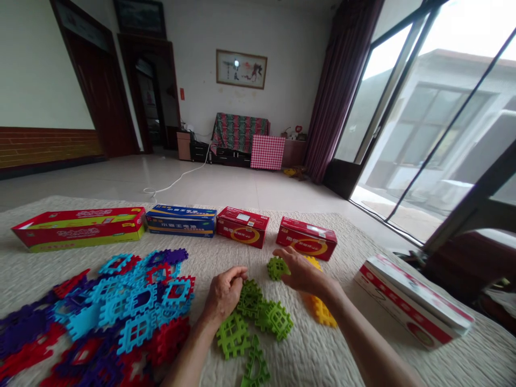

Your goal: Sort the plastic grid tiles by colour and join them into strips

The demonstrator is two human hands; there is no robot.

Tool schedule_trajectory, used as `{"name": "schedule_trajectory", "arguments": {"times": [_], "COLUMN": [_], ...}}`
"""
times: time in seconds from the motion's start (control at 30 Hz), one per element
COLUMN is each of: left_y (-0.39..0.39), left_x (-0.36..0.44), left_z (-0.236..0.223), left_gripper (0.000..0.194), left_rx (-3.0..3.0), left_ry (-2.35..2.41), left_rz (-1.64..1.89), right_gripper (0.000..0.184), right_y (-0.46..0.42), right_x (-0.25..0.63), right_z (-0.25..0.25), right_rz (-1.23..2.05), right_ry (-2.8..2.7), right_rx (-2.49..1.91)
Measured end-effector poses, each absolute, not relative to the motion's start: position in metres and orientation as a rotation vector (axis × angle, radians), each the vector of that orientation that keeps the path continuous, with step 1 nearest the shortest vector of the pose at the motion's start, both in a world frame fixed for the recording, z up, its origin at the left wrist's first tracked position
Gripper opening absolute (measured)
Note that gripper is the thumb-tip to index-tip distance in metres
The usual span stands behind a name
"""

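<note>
My left hand [228,290] is curled closed at the left edge of a small pile of green plastic interlocking blocks [278,320]. Whatever its fingers may grip is hidden. Farther right, my right hand [297,269] stretches over a single green block [276,268], with its thumb and fingers apart; firm contact is not clear. Yellow interlocking blocks [323,312] lie partly hidden under my right wrist. Left of my left hand spreads a large heap of light blue, red and purple interlocking blocks [137,301].
Along the back of the textured cloth [193,371] stand a long red-and-green box [80,228], a blue box [181,220] and two red boxes, one left [242,227], one right [306,238]. A white-and-red box [411,301] lies at the right. Beyond is tiled floor with a white cable [177,179].
</note>
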State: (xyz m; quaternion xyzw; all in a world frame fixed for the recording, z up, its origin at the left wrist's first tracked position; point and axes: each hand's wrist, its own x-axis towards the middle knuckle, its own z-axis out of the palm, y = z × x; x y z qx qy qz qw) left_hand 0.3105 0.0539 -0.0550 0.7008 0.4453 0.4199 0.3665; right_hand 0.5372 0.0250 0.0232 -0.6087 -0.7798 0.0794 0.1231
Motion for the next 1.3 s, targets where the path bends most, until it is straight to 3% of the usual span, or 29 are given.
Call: {"name": "schedule_trajectory", "arguments": {"times": [0.2, 0.33, 0.53, 0.8, 0.93, 1.1, 1.3], "left_y": [0.052, 0.052, 0.054, 0.054, 0.054, 0.053, 0.053], "left_x": [0.311, 0.311, 0.311, 0.31, 0.31, 0.31, 0.311], "left_z": [-0.053, -0.053, -0.055, -0.055, -0.055, -0.054, -0.053], "left_gripper": [0.032, 0.032, 0.032, 0.032, 0.031, 0.032, 0.032], "left_rx": [1.8, 1.807, 1.81, 1.805, 1.803, 1.802, 1.809], "left_ry": [1.137, 1.129, 1.129, 1.129, 1.132, 1.135, 1.136], "left_rz": [1.102, 1.105, 1.085, 1.099, 1.1, 1.081, 1.079], "right_gripper": [0.061, 0.052, 0.064, 0.038, 0.013, 0.017, 0.019], "right_y": [-0.004, -0.046, -0.071, -0.066, -0.064, -0.056, -0.055], "right_x": [0.53, 0.522, 0.513, 0.508, 0.513, 0.52, 0.522], "right_z": [0.03, 0.043, 0.026, 0.014, 0.016, 0.02, 0.021], "right_rz": [0.174, 0.478, 0.646, 0.594, 0.542, 0.359, 0.434], "right_ry": [-2.25, -2.331, -2.339, -2.257, -2.222, -2.084, -2.195], "right_rx": [-1.644, -1.639, -1.537, -1.541, -1.522, -1.659, -1.719]}}
